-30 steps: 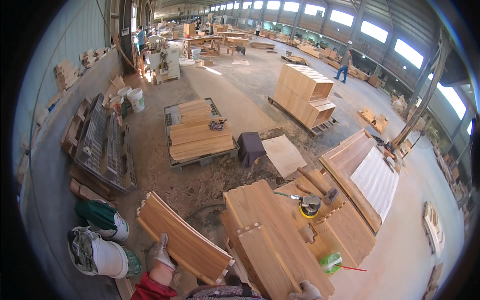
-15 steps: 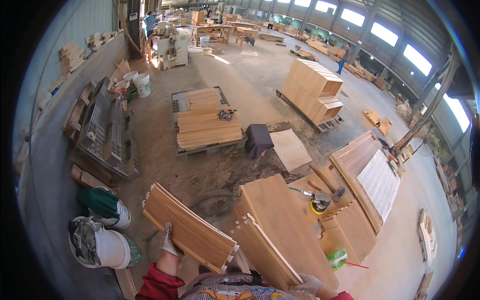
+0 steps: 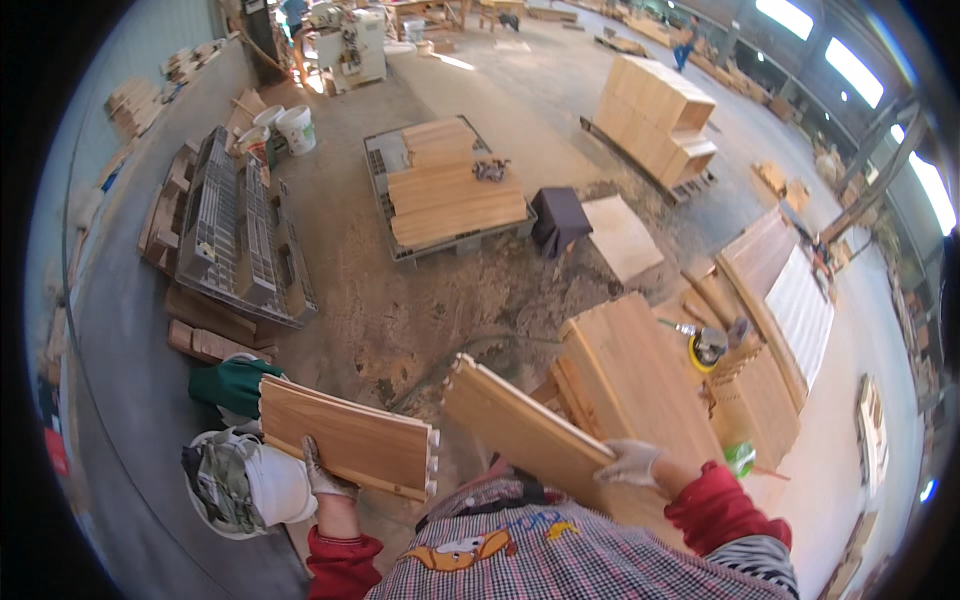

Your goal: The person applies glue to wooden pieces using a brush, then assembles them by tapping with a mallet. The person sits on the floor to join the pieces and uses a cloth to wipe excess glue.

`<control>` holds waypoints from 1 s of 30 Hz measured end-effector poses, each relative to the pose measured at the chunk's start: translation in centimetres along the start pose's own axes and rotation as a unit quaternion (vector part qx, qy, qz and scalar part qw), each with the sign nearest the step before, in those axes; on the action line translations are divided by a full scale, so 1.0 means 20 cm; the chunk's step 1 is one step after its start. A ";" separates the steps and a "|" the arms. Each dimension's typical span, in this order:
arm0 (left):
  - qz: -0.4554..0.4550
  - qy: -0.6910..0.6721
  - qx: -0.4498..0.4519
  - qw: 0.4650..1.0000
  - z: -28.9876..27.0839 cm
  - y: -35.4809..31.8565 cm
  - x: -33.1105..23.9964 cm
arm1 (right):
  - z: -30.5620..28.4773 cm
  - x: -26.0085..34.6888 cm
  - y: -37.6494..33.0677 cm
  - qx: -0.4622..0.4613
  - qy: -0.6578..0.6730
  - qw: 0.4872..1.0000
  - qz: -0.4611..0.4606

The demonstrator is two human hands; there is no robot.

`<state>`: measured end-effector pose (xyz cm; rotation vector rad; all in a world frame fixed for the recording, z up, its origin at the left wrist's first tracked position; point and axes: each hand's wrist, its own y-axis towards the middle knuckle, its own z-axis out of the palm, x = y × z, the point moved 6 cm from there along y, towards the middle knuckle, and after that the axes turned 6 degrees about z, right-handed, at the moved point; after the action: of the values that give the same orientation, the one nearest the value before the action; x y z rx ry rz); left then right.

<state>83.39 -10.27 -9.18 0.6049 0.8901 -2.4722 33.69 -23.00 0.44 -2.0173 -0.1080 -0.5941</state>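
Observation:
My left hand (image 3: 324,474), in a pale work glove, grips a few stacked wooden boards (image 3: 345,437) with notched ends. The thumb lies over the face and the other fingers are hidden behind. My right hand (image 3: 632,464), gloved too, is closed on the edge of another stack of notched wooden boards (image 3: 525,428), slanting in front of my checked apron (image 3: 540,550). The two stacks are apart, a narrow gap between them. To the right of that stack stands a wide wooden panel (image 3: 640,375) on the work surface.
A sander (image 3: 708,346) with a hose lies on the right-hand work surface, by a green packet (image 3: 739,458). White buckets (image 3: 275,488) stand beside my left arm. Ahead, a pallet (image 3: 378,170) bears boards, next to a cloth-covered stool (image 3: 561,220). Wooden cabinets (image 3: 650,110) stand farther right.
The right-hand boards have come away from beside the wide panel and moved left and up. The left-hand boards have shifted left toward the buckets. The view has tilted down.

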 end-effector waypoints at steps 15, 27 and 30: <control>0.039 0.071 0.054 0.995 0.88 1.16 -0.01 | -0.89 0.66 0.65 -0.010 -0.050 0.996 0.075; -0.071 0.144 0.011 0.987 1.77 2.38 0.22 | -1.35 0.62 1.32 -0.080 0.187 0.976 0.083; -0.062 0.170 0.041 0.983 2.11 2.77 0.32 | -1.52 0.70 1.54 -0.133 0.246 0.955 0.099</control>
<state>97.52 -78.81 -9.72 1.0542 0.9787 -2.5711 44.64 -66.57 -6.05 -2.0384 0.4923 -1.0037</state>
